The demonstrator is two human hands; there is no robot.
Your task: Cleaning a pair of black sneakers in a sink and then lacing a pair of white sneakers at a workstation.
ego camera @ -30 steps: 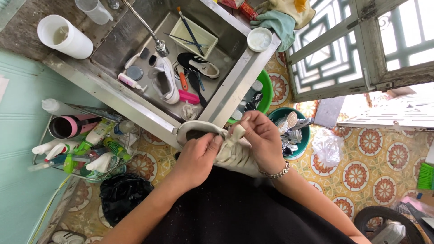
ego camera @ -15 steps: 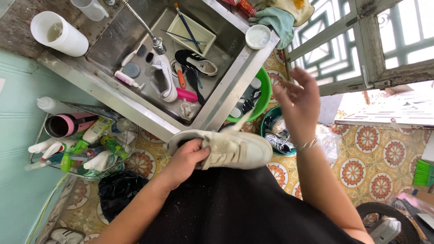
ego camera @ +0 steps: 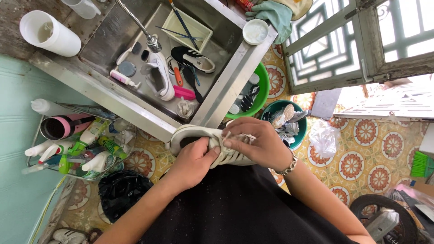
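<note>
The person is holding a white shoe [ego camera: 212, 147] on the lap, just below the near corner of the sink [ego camera: 228, 86]. The shoe's long axis is running left to right, its open heel end pointing left past the left hand [ego camera: 195, 159] and its toe end lying hidden under the right hand [ego camera: 257, 143].

The left hand is closing around the shoe's upper near the opening, fingers curled onto it. The right hand is lying over the lacing, its fingertips [ego camera: 228, 143] pinching what appears to be a lace; whether the lace is threaded cannot be told. Both hands are touching the shoe, the right one sitting squarely on the laces and the left one steadying beside it.

Just beyond the sink corner, a green tub [ego camera: 261, 97] and a teal tub [ego camera: 302, 129] are standing on the tiled floor, each holding footwear.

Inside the sink, a white sneaker [ego camera: 159, 79] and a black shoe [ego camera: 194, 59] are lying among brushes, under a hose nozzle [ego camera: 153, 44].

Left of the sink, a wire rack [ego camera: 77, 149] is holding spray bottles. On the sink's far left rim, a white cup [ego camera: 47, 34] is lying on its side.
</note>
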